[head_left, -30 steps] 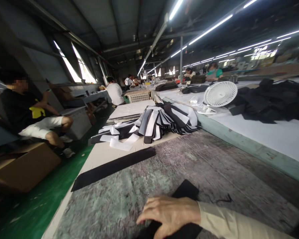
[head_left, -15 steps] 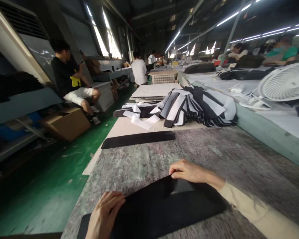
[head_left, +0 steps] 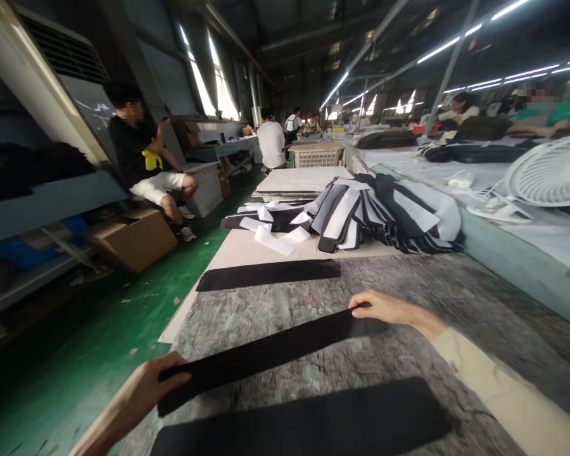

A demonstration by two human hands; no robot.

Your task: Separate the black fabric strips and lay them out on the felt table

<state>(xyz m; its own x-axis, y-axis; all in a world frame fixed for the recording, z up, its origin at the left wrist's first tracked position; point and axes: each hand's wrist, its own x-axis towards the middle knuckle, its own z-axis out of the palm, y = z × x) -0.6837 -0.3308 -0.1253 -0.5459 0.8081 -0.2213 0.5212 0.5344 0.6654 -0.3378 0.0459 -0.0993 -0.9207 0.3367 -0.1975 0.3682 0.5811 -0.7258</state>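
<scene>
A long black fabric strip [head_left: 270,348] stretches between my two hands, slanting up to the right above the table. My left hand [head_left: 154,383] pinches its left end, thumb on top. At the upper right corner, my right hand [head_left: 384,310] grips the strip's edge between thumb and fingers. Nearer to me lies a wider black fabric piece [head_left: 304,421], partly cut off by the bottom of the view. Beyond my hands, another black strip [head_left: 268,274] rests flat across the table's far part.
A fanned pile of black and white strips [head_left: 384,212] lies farther back on pale board. The patterned tabletop [head_left: 408,354] borders a raised ledge [head_left: 517,278] on the right, with a white fan [head_left: 551,171] beyond. Green floor and a cardboard box [head_left: 133,237] are at left, near a seated person [head_left: 145,152].
Both hands have moved away from me, lifting a narrow black strip off the wider black piece, which stays on the table. My left hand has shifted left and my right hand slightly right.
</scene>
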